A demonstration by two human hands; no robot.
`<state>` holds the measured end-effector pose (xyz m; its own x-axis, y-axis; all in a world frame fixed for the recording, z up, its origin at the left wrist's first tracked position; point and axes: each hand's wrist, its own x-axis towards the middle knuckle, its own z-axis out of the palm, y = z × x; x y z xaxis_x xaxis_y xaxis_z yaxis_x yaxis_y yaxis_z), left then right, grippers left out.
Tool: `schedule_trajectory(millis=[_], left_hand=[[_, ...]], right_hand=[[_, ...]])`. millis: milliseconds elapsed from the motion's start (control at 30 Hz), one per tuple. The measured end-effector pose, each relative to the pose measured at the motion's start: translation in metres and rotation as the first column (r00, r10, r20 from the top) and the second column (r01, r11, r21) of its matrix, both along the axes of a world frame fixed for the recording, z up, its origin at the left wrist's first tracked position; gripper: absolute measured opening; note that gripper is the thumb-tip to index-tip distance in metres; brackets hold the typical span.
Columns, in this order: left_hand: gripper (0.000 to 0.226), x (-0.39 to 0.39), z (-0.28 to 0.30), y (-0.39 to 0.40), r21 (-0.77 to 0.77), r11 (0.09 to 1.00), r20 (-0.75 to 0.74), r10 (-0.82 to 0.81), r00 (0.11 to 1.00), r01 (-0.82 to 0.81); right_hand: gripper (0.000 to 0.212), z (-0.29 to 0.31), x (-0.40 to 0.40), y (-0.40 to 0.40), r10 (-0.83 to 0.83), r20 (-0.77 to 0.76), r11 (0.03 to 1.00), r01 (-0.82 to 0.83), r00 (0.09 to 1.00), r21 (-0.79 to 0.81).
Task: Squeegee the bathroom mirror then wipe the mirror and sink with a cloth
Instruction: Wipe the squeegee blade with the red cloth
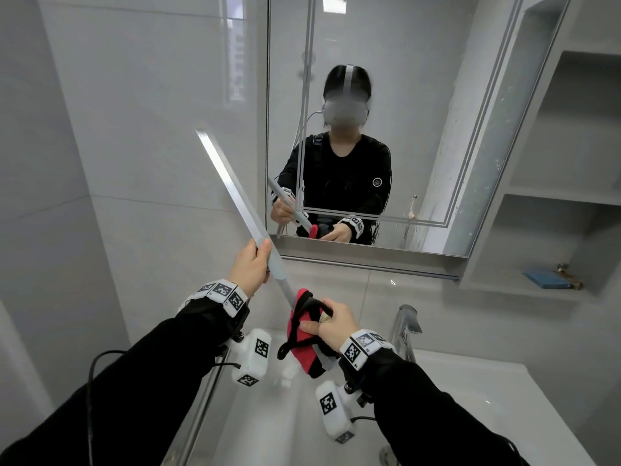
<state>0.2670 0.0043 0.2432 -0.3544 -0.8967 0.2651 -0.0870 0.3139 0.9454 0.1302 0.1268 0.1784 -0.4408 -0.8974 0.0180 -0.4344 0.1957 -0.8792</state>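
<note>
A long silver squeegee pole slants from the upper left down to a red and black head over the sink. My left hand grips the pole at its pale blue grip section. My right hand is closed on the red and black head, near the lower end of the pole. The mirror hangs ahead and reflects me holding the pole. Below my hands lies the white sink. No separate cloth can be made out.
A chrome faucet stands right of my right hand. A thin rail runs under the mirror. Open shelves at right hold a blue sponge-like block. Grey tiled wall fills the left.
</note>
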Motion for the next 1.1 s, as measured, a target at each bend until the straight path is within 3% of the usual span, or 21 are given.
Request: schedule_trajectory(millis=[367, 600, 767, 900, 1000, 1100], left_hand=[[0.028, 0.034, 0.014, -0.021, 0.064, 0.984, -0.123, 0.171, 0.978, -0.164], [0.029, 0.034, 0.018, -0.024, 0.04, 0.985, -0.106, 0.171, 0.98, -0.167], [0.03, 0.028, 0.02, -0.021, 0.033, 0.989, -0.084, 0.147, 0.986, -0.144], [0.031, 0.017, 0.027, -0.011, -0.015, 0.989, -0.065, 0.147, 0.987, -0.148], [0.028, 0.0, 0.035, -0.002, -0.028, 0.997, -0.093, 0.075, 0.993, -0.078], [0.024, -0.023, 0.04, 0.008, -0.035, 0.999, -0.147, -0.006, 0.989, 0.001]], right_hand=[[0.035, -0.022, -0.018, 0.027, -0.005, 0.112, 1.0, 0.006, 0.994, -0.005], [0.019, -0.026, -0.015, 0.025, -0.045, 0.112, 0.998, 0.049, 0.993, -0.029], [0.023, -0.029, -0.019, 0.03, -0.041, 0.23, 0.998, 0.051, 0.972, -0.036], [0.009, -0.03, -0.032, 0.038, -0.047, 0.469, 0.998, 0.06, 0.882, -0.013], [0.001, -0.03, -0.048, 0.046, -0.09, 0.673, 0.991, 0.133, 0.734, -0.013], [0.007, -0.03, -0.07, 0.056, -0.146, 0.786, 0.969, 0.247, 0.601, -0.009]])
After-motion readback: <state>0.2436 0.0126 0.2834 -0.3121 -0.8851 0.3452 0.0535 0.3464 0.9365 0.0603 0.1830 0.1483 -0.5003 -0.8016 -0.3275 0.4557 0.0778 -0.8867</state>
